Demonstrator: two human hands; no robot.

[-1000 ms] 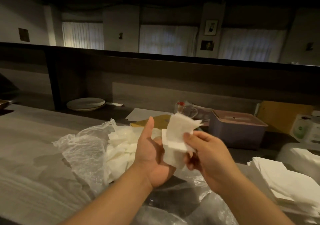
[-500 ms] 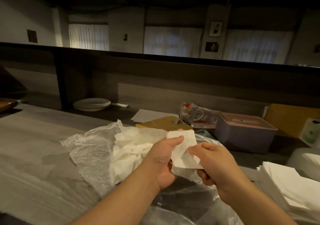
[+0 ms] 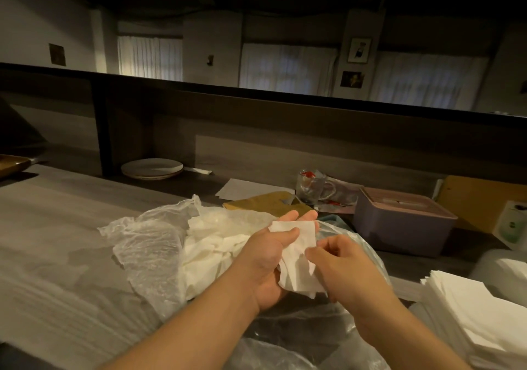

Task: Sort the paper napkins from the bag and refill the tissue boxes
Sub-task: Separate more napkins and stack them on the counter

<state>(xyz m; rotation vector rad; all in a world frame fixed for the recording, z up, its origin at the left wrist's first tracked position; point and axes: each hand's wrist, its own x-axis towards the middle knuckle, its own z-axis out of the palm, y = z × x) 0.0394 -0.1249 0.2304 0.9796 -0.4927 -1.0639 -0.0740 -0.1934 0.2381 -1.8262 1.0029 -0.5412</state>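
Together both hands, left hand (image 3: 266,258) and right hand (image 3: 346,267), pinch one napkin (image 3: 296,267).

My bare left hand (image 3: 266,258) lies palm up, thumb pressed across a white paper napkin (image 3: 296,258); my right hand (image 3: 339,267) pinches its right edge, forearms converging

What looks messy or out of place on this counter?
The napkins in the plastic bag lie crumpled in a loose heap, unlike the neat stack at the right. The napkin held between the left hand and right hand is creased too. Nothing looks spilled.
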